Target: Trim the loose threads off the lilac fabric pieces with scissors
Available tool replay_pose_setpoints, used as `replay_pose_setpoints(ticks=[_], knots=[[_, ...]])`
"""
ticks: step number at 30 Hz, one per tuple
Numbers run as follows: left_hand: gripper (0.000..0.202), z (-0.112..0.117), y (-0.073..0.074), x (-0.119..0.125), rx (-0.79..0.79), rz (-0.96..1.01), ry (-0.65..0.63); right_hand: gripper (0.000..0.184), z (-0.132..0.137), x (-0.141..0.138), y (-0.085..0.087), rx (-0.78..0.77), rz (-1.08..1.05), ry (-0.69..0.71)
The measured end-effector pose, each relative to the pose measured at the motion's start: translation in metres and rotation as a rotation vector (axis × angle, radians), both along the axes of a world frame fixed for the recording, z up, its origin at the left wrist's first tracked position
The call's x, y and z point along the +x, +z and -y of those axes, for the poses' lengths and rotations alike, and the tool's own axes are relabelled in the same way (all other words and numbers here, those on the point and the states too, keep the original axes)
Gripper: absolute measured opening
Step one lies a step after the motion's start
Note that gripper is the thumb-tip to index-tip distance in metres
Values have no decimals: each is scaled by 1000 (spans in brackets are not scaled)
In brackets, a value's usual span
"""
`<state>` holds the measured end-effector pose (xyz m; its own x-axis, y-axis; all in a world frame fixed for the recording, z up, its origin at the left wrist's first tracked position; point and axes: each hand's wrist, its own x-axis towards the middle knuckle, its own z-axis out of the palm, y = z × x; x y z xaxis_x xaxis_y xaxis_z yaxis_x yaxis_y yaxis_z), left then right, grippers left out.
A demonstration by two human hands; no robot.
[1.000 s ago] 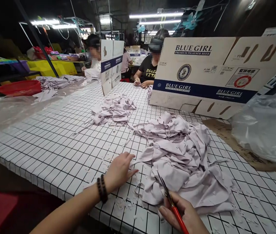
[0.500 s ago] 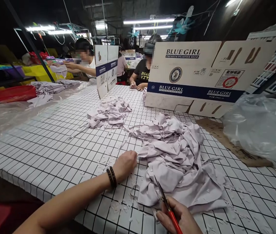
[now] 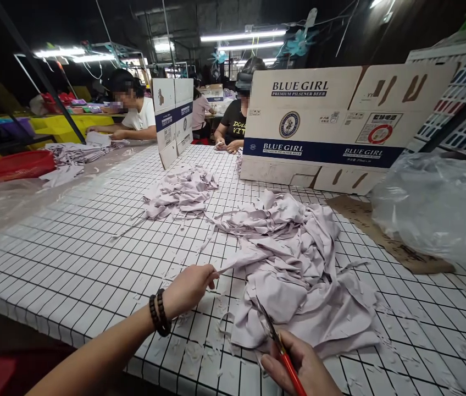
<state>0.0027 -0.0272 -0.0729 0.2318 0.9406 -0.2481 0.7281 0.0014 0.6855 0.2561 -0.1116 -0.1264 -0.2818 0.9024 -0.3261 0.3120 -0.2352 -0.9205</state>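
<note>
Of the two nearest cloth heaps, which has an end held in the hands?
The larger, nearer heap: the left hand pinches a strip leading from it. The smaller heap, farther back, lies untouched by either hand.

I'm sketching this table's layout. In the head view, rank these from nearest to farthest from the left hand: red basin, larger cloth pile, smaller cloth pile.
1. Larger cloth pile: just right of the left hand, which pinches a strip at its edge.
2. Smaller cloth pile: ahead, beyond the hand.
3. Red basin: far left, toward the back.
</note>
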Motion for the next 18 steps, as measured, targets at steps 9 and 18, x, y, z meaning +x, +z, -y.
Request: replay_pose_setpoints(ticks=[9, 18], knots=[[44, 42, 26, 38, -391, 853, -115, 30, -7, -16, 32, 216, -267, -337], [41, 63, 34, 61, -286, 958, -137, 35, -25, -38, 35, 251, -566, -332]])
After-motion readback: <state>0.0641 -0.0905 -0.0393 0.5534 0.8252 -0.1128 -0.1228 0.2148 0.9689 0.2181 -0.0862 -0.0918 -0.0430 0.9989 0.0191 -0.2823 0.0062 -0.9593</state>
